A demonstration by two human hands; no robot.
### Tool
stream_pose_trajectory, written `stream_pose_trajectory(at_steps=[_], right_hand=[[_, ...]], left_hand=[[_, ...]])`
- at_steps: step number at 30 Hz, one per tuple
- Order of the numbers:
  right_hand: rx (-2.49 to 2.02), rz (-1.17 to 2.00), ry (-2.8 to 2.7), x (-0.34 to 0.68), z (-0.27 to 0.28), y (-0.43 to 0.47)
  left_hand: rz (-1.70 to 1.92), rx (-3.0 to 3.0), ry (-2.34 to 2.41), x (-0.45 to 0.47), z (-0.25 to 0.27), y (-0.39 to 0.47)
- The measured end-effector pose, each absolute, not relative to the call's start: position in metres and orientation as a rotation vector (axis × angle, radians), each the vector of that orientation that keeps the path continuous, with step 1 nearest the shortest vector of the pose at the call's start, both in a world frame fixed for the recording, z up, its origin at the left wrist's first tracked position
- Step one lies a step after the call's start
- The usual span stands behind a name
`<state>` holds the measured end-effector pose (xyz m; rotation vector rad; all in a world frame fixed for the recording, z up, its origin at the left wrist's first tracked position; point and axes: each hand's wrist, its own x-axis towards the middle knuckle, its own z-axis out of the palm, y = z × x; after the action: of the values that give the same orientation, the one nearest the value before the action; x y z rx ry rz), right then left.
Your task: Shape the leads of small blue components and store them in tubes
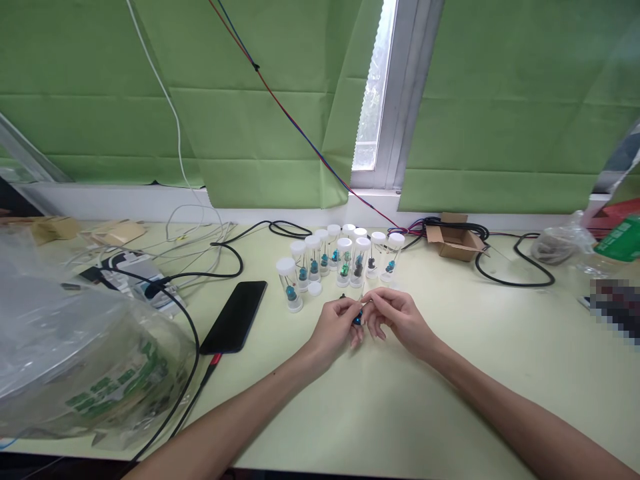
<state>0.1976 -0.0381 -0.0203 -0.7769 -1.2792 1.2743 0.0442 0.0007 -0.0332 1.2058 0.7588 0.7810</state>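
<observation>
My left hand (339,325) is closed around a small shiny blue piece (357,320), most of which the fingers hide. The thumb and forefinger of my right hand (395,315) pinch right beside it, at what looks like a thin wire-like end; the other fingers curl loosely. Just beyond both hands stand several clear tubes with white caps (344,263), each with a small blue, green or dark piece and thin stems inside. One tube (289,285) stands nearest on the left. A loose white cap (315,289) lies on the table in front of the group.
A black phone (234,317) lies left of my hands, near a red-tipped cable (215,360). A large clear plastic bag (100,360) fills the left side. Black cables and an open cardboard box (456,241) sit along the back, with a green-labelled bottle (617,240) at right.
</observation>
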Motion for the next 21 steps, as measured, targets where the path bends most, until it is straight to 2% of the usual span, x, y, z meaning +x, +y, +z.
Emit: stream_pose_trajectory(at_steps=[7,21], right_hand=[[-0.749,1.406,-1.266,0.199,-0.0207,-0.0371],[-0.91,1.068,-1.408,0.1956,-0.0174,-0.0409]], left_hand=[[0.783,1.176,0.749,0.0438,-0.0329,0.001],[0.814,1.215,0.75,0.0447,-0.0344,0.0007]])
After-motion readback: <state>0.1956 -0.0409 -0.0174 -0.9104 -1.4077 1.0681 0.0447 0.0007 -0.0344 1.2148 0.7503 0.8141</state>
